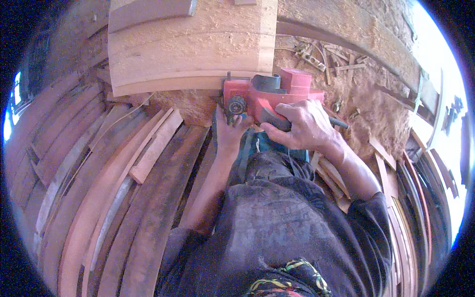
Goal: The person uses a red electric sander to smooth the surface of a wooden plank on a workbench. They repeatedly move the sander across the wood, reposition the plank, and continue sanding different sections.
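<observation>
A red electric planer [297,81] with a black round knob on its side stands at the near right corner of a wide, pale wooden board [188,49]. My right hand [302,123] is closed round its black handle. Beneath the knob, my left hand [231,131] grips the planer's near left side, close to the board's front edge; its fingertips are partly hidden. A dark cord stub comes out of the planer at the right. Wood shavings lie scattered over the board's face.
A darker piece of wood [153,12] lies on top of the board. Long planks [163,213] are stacked at the left, with a short offcut [156,146] across them. Sawdust [381,123] and scraps cover the ground at the right, beside a thick beam [356,29] and more strips.
</observation>
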Available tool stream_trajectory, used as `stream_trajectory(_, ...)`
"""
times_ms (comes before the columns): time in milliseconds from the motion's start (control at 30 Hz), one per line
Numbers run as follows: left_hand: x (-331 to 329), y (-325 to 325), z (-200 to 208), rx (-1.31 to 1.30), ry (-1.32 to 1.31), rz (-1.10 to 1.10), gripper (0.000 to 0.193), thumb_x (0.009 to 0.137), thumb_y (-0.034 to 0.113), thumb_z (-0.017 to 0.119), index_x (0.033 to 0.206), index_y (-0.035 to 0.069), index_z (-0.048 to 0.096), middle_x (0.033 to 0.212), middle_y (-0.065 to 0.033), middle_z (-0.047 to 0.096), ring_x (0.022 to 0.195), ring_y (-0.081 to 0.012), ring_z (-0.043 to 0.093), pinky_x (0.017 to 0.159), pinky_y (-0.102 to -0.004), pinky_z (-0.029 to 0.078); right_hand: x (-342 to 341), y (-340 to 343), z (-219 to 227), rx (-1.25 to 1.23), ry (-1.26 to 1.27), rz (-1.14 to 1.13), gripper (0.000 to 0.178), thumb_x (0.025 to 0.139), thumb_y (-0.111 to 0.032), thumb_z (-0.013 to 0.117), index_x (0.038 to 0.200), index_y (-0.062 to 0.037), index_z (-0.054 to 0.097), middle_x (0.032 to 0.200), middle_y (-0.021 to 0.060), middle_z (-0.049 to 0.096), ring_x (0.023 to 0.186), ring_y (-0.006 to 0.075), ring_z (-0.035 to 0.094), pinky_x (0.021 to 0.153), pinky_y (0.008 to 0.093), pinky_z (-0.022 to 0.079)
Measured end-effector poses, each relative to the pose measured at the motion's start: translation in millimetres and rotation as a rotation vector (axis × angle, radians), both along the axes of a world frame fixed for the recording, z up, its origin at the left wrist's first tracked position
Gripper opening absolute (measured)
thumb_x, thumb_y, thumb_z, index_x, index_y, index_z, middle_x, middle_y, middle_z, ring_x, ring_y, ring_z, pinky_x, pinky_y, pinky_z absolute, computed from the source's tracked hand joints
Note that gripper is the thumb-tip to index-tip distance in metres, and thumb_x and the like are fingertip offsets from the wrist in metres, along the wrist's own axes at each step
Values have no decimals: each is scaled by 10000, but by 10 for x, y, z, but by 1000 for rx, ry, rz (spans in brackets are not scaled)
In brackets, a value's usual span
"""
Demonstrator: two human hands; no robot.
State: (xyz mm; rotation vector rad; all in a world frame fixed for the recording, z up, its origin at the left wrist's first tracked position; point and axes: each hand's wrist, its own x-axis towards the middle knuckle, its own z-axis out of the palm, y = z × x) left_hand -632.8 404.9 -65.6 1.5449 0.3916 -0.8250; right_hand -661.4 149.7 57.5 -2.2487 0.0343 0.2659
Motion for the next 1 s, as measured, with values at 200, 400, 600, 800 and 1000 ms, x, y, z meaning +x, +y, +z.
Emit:
stream_trajectory(200, 35, 10, 107, 19, -6, 29, 1488, 681, 390, 1050, 1689, -58, 51, 1627, -181, 363, 1476, -295, 463, 1250, -469, 419, 40, 32, 3, 1, 14, 13, 427, 877, -403, 799, 694, -52, 639, 617, 178, 633, 585, 411, 667, 584, 495, 536)
stream_trajectory(400, 98, 62, 99, 19, -10, 17, 1480, 681, 425, 1046, 1688, -54, 72, 1624, -182, 367, 1465, -299, 472, 1246, -478, 423, 78, 89, -15, -1, 11, 0, 437, 875, -411, 798, 689, -50, 638, 612, 178, 630, 584, 411, 668, 577, 490, 534)
stream_trajectory(600, 69, 138, 62, 87, -233, -9, 937, 919, 385, 874, 1577, -11, 338, 1466, -183, 553, 1311, -278, 622, 1084, -391, 565, 174, 181, 16, 2, 14, 6, 445, 875, -423, 801, 685, -55, 636, 598, 172, 617, 576, 410, 662, 563, 493, 529)
stream_trajectory(800, 307, 342, 88, 20, -11, -17, 1445, 696, 435, 1039, 1691, -18, 94, 1606, -167, 391, 1465, -292, 468, 1244, -480, 405, 318, 330, 27, 5, -55, 8, 471, 875, -433, 810, 670, -54, 618, 600, 172, 612, 571, 412, 657, 559, 492, 521)
stream_trajectory(1000, 415, 417, 158, -21, -51, 31, 1247, 728, 379, 1030, 1624, 5, 248, 1505, -130, 494, 1382, -258, 540, 1213, -458, 435, 411, 463, -2, 16, -54, 10, 483, 876, -439, 811, 665, -52, 614, 603, 171, 610, 572, 409, 654, 562, 495, 516)
